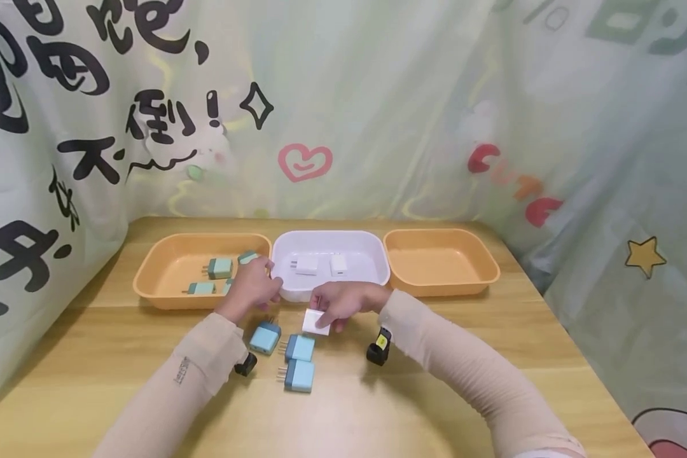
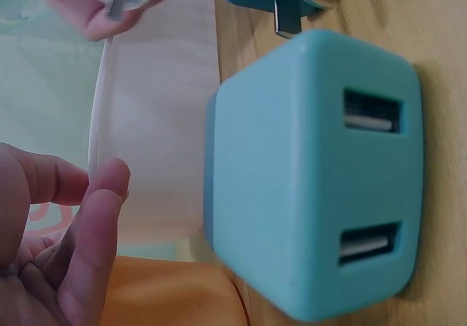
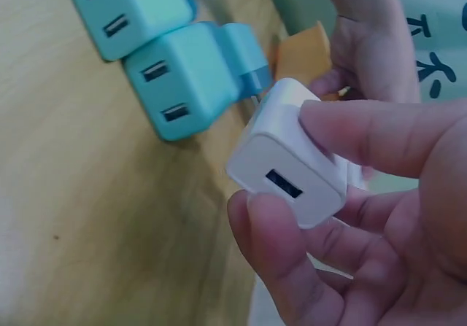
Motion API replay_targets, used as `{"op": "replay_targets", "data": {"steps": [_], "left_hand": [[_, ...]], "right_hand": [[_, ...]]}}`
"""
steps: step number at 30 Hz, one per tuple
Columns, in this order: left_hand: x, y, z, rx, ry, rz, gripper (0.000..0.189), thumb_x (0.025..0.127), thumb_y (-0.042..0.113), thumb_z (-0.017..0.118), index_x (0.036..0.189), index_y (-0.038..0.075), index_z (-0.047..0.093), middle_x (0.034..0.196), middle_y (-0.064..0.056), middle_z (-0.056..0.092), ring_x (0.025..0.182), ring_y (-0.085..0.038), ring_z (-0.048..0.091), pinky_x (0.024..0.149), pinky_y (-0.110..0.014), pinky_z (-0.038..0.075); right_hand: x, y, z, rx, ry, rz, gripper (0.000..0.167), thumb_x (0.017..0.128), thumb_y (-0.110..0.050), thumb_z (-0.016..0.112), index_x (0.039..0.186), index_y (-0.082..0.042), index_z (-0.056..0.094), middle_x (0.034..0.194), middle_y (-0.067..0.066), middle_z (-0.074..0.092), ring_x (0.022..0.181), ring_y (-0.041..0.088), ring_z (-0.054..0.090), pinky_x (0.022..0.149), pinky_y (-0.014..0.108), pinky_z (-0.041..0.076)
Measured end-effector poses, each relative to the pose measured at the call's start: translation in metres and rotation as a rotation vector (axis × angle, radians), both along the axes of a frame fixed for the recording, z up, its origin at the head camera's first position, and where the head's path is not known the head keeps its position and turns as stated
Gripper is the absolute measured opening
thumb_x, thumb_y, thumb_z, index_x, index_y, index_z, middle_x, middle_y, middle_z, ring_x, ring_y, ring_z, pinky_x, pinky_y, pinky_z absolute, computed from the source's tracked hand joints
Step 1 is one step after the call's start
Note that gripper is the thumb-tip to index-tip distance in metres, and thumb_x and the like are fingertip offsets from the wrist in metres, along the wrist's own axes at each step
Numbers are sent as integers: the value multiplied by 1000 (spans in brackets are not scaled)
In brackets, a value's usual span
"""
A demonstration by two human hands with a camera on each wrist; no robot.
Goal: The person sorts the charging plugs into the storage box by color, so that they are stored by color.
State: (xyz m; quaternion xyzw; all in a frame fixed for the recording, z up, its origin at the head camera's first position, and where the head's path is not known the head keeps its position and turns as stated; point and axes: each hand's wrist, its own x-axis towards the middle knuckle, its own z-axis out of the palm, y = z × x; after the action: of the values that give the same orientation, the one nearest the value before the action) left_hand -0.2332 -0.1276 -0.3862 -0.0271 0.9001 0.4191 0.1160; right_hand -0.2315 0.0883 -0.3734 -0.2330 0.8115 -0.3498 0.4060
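My right hand (image 1: 343,302) pinches a white USB charger (image 3: 292,151) between thumb and fingers, just in front of the white tray (image 1: 331,296). The charger's single USB port shows in the right wrist view. My left hand (image 1: 254,285) is at the left end of the white tray, its thumb and a finger pinching the rim (image 2: 94,147). Below the hands, a blue charger (image 1: 265,337) with two USB ports stands on the table, and two more blue chargers (image 1: 299,376) lie to its right, prongs pointing left. Two white chargers (image 1: 306,266) are inside the white tray.
An orange tray (image 1: 149,280) on the left holds several blue-green chargers (image 1: 220,268), partly hidden by my left hand. Another orange tray (image 1: 443,287) stands at the right of the white one. A printed curtain (image 1: 378,127) hangs behind the wooden table (image 1: 435,420).
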Motion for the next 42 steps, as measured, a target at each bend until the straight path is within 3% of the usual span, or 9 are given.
{"op": "replay_targets", "data": {"steps": [5,11,18,21,28,36,42], "left_hand": [[-5,1,3,2,50,-14,46,91,14,60,130,-4,44,93,-18,61,69,-25,66,50,-31,57],[-7,-1,2,-9,39,-17,47,91,14,60,131,-4,44,87,-16,63,68,-24,67,50,-31,57],[-5,-1,2,-6,26,-20,47,92,14,60,133,-4,44,86,-15,63,68,-25,67,49,-31,57],[-4,0,2,-4,18,-18,47,92,14,60,133,-3,44,85,-15,63,68,-25,67,49,-31,57],[-3,1,2,2,2,-9,47,92,14,61,133,-2,44,85,-15,63,70,-26,67,49,-31,56],[-2,1,-3,4,11,-12,44,92,13,60,130,-2,45,86,-15,63,68,-25,67,48,-31,56],[-2,1,-4,-7,3,-10,44,93,14,60,131,-1,45,83,-14,64,68,-25,67,49,-30,56]], "right_hand": [[-8,2,16,-31,0,-29,31,88,-1,68,115,-3,53,93,13,61,69,22,60,57,28,55],[-17,2,26,-54,-12,6,44,90,-1,64,132,-3,51,96,13,61,70,22,62,59,33,56],[-26,4,30,-57,2,-34,38,89,-1,65,126,-6,54,94,15,61,78,33,64,57,29,54],[-29,5,32,-56,20,-51,36,90,-1,65,124,-7,55,95,15,60,85,38,64,62,32,56],[-38,5,30,-88,-6,-113,35,89,2,64,122,-5,54,90,15,59,69,24,61,64,30,56],[-49,8,29,-63,-5,-145,37,91,-2,64,126,-4,51,90,13,58,70,23,59,85,49,54],[-65,12,21,-91,-53,-208,39,92,0,62,128,-2,48,90,12,56,66,19,56,71,32,55]]}}
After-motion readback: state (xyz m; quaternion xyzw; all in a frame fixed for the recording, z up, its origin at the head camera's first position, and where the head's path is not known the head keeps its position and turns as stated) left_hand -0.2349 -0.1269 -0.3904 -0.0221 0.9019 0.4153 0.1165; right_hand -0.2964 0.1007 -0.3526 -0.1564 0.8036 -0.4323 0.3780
